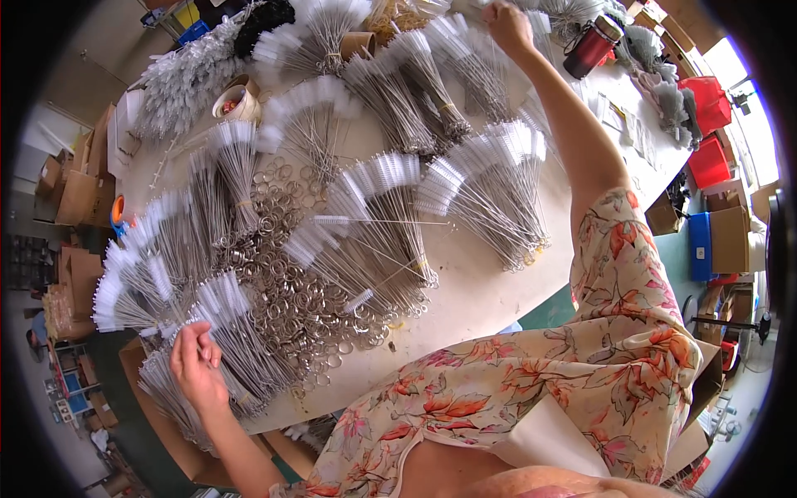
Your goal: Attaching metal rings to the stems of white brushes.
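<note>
My left hand (198, 365) is at the near left, its fingers curled over a pile of wire-handled straw brushes (228, 307) with white bristles; what it holds, if anything, I cannot make out. Stretched to the far edge, my right hand (510, 28) has its fingers closed beside a fanned bundle of brushes (465, 58); anything in its grip is hidden. Between my arms lies a heap of metal split rings (307, 307). More brush bundles (490, 187) lie fanned to its right, and one loose brush (365, 220) crosses over them.
The pale table (498, 303) carries several more brush bundles (407, 91). A white tub (237, 101) and a bushy pile of white-tipped brushes (184, 91) stand at the far left. A dark red flask (593, 48) is at the far right. Cardboard boxes (162, 423) sit below the table's left edge.
</note>
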`<state>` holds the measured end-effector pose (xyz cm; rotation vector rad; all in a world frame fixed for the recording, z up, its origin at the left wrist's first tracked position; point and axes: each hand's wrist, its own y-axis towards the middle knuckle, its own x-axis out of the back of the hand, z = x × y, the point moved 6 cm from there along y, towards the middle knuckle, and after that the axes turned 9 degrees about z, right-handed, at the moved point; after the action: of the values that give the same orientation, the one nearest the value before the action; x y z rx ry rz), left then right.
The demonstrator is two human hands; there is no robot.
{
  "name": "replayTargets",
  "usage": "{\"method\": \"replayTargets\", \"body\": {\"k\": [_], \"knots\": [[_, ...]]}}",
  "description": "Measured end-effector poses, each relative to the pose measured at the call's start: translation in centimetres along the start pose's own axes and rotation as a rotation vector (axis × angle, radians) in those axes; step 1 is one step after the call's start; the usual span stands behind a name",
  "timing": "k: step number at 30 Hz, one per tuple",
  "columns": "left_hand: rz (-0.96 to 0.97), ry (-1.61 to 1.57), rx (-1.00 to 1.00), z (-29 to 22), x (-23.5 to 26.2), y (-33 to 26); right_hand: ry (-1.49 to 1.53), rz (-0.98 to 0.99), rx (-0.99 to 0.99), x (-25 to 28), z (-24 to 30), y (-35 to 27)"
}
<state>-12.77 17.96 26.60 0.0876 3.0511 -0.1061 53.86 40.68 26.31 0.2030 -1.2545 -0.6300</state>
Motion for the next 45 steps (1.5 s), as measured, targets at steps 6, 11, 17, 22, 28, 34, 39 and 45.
{"method": "replayTargets", "body": {"k": [6,11,17,22,28,34,39,45], "knots": [[0.243,0.221,-0.214,-1.4,-12.5,0.4,1.520,0.346,0.087,9.3,18.0,-12.1],[0.399,0.087,-0.438,-1.8,-21.2,0.2,1.686,0.772,0.161,10.2,27.4,-26.1],[0.154,0.397,-0.897,-1.8,-19.2,-2.8,1.448,0.462,0.289,11.9,26.6,-32.0],[0.416,0.328,-0.917,3.4,-19.5,-7.3,2.076,0.964,-0.345,7.1,26.6,-38.0],[0.283,0.657,-0.950,5.5,-18.4,-12.0,1.983,1.106,-0.176,8.8,25.1,-38.0],[0.416,0.550,-0.534,10.1,-14.8,-13.6,-0.637,0.896,0.967,8.8,21.6,-40.7],[0.386,0.469,-0.448,11.2,-15.2,-14.4,0.159,1.176,0.693,7.0,23.7,-44.6],[0.342,0.625,-0.865,7.8,-14.1,-15.9,1.077,1.893,-0.096,7.5,26.7,-47.8]]}}
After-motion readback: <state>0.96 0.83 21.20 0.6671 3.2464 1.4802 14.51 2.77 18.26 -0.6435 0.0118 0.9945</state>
